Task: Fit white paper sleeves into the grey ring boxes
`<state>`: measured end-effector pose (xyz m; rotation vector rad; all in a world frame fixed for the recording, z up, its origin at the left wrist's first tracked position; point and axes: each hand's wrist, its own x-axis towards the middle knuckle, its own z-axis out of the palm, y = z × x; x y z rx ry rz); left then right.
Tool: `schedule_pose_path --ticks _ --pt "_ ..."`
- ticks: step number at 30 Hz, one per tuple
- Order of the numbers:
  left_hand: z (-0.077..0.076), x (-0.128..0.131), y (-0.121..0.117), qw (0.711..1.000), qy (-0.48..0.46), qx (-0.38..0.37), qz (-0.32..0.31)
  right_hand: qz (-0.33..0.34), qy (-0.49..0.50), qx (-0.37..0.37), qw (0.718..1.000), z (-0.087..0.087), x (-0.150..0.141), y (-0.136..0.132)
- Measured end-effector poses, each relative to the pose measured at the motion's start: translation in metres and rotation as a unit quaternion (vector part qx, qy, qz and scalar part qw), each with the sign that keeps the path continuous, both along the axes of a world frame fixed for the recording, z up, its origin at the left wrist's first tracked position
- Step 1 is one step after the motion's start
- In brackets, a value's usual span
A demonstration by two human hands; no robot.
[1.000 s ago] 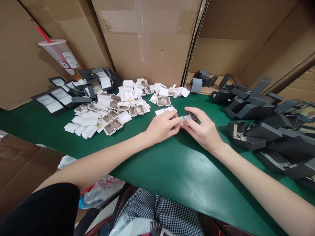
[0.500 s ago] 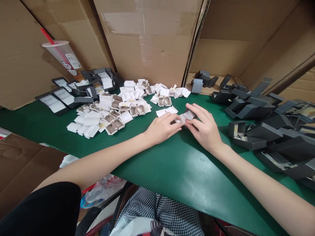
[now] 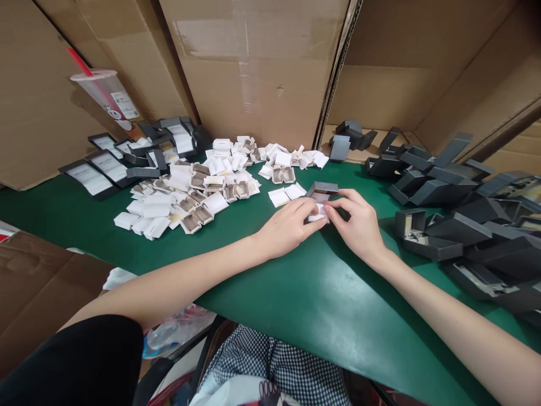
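Left hand [image 3: 291, 228] and right hand [image 3: 355, 223] pinch a white card [image 3: 321, 212] at six o'clock of a dark box [image 3: 322, 188]; apparently seating it, next needing light, even pressure.

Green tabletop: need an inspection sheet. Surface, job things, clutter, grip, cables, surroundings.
Surface: green tabletop, glare on the near side.
Job's things: white card piece at the fingertips, dark box just beyond; whether the piece sits inside is hidden. White card pile left, dark box pile right.
Clutter: drink cup with straw, back left.
Grip: left hand and right hand both pinch the white card piece.
Cables: nothing seen on the tabletop.
Surroundings: cardboard cartons behind; plastic bag below the table, left.
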<state>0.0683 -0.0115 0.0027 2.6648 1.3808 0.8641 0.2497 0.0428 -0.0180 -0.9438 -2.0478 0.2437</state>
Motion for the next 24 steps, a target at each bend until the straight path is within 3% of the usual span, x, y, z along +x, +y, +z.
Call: schedule_pose_path --ticks 3,5,9,14,20,24 --pt "0.003 0.006 -0.006 0.992 -0.068 -0.093 0.053 -0.02 -0.048 0.038 0.998 0.0 -0.001 -0.003" --pt "0.002 0.007 -0.008 0.99 -0.072 -0.106 0.065 -0.027 -0.083 0.079 0.993 0.0 -0.001 -0.006" --pt "-0.007 0.003 -0.006 0.999 0.022 0.005 0.035 -0.044 -0.142 0.144 0.978 0.004 -0.001 -0.013" --pt "-0.012 -0.004 -0.004 0.977 0.14 0.158 -0.016 -0.062 -0.182 0.166 0.967 0.009 0.001 -0.019" --pt "-0.009 -0.008 -0.003 0.972 0.181 0.14 -0.052 0.006 -0.154 0.125 0.98 0.004 0.008 -0.013" --pt "-0.012 -0.006 -0.001 0.978 0.169 0.113 -0.055 0.021 -0.128 0.196 0.972 0.008 0.006 -0.019"
